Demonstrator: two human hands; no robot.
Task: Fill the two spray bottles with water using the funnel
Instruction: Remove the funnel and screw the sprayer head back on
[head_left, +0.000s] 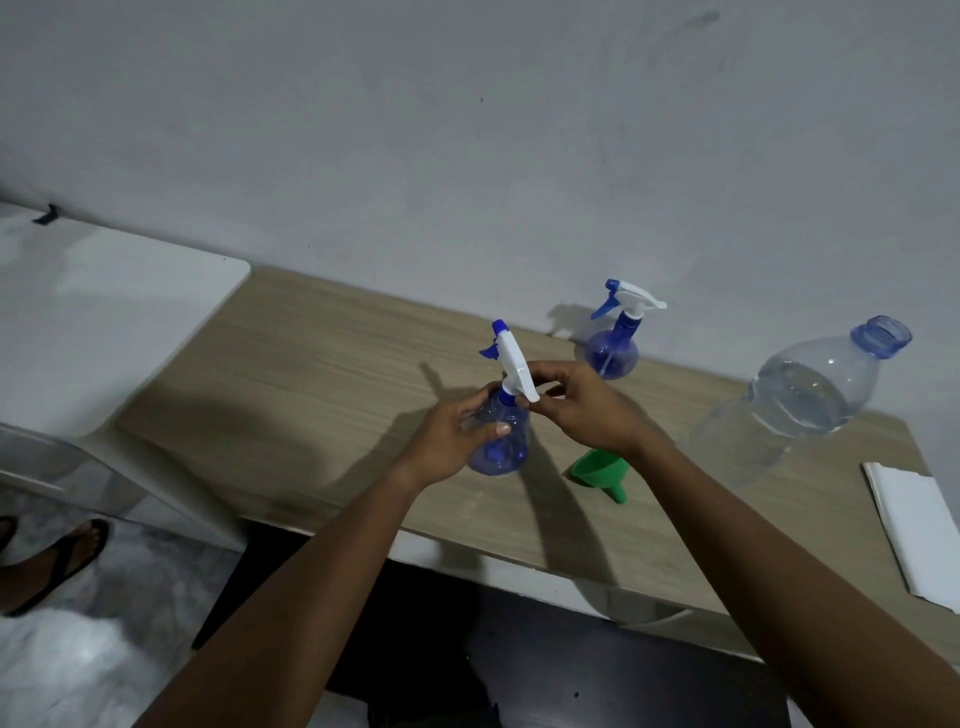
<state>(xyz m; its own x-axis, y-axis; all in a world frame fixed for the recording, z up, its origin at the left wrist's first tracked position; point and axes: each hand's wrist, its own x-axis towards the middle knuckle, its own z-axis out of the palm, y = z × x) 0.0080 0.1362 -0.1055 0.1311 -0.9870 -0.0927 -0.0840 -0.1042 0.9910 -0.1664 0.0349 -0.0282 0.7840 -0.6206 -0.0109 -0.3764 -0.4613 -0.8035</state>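
A pale wooden table (322, 364) is set against a grey wall. The near spray bottle (501, 447) is gripped round its blue body by the left hand (452, 441), fingers and thumb curled. Its spray head (511, 358) is pinched at the base by the curled fingers of the right hand (582, 410). Unscrewing the head seems to be the step in hand: the body is best held upright and steady, only the collar turned, and the tube lifted straight out. From this bottle, the funnel (592, 467) lies on its side at 4 o'clock, the second spray bottle (613, 348) is at 1 o'clock and the uncapped water bottle (805, 400) at 3 o'clock.
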